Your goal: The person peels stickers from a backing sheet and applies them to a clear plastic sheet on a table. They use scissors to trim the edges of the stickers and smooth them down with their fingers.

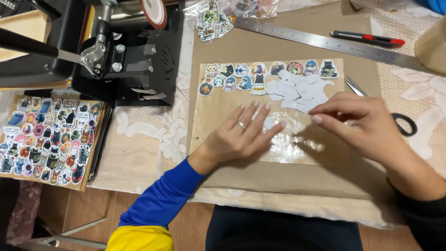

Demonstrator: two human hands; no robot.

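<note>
Left hand (241,132) flat, fingers spread, pressing the clear film sheet (278,139) on the brown cardboard (288,46); right hand (357,121) with fingertips pressed together over the film's upper edge, whether pinching anything cannot be told. Black press machine (125,51) upper left; sticker board (49,139) far left; steel ruler (325,42) above; row of cat stickers (260,74) and white cut-outs (299,90) just beyond the fingers; scissors (399,121) behind the right hand

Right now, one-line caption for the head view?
Left hand flat on glossy clear sheet; right hand pinches at white sticker cutouts.
</note>
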